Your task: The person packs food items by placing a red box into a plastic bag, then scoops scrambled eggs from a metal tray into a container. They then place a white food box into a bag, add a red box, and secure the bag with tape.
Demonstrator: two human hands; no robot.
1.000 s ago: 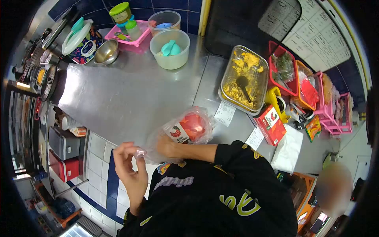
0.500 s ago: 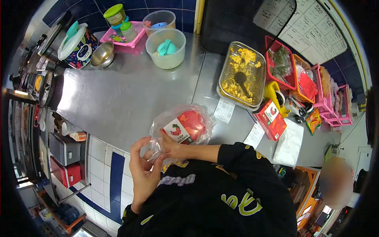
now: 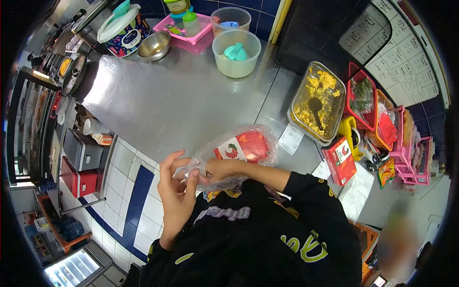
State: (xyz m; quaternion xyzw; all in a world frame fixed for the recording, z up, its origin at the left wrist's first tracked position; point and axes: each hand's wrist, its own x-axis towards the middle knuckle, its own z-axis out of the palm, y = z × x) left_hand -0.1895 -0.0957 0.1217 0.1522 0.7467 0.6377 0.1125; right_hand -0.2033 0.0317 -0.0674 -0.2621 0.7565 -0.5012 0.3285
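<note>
A clear plastic bag (image 3: 271, 138) lies at the front edge of the steel table, with a red box (image 3: 248, 147) bearing a white label inside it. My left hand (image 3: 178, 186) pinches the gathered end of the bag between thumb and fingers. Against the same gathered plastic, my right hand (image 3: 217, 171) is closed, its forearm reaching across in front of the box. Some of its fingertips are hidden by the plastic and my left hand.
A wire-lined tray (image 3: 299, 125) of yellow food with a black spoon stands right of centre. Beyond are a second red box (image 3: 339, 161), a red basket (image 3: 362, 91), pink baskets and receipts. Tubs (image 3: 236, 67), a metal bowl (image 3: 154, 46) and a patterned pot (image 3: 125, 38) stand at the back.
The view has shifted, so the table and its items appear further right. Both hands stay at the bag's gathered end, and the box now looks flatter and less tilted inside the bag.
</note>
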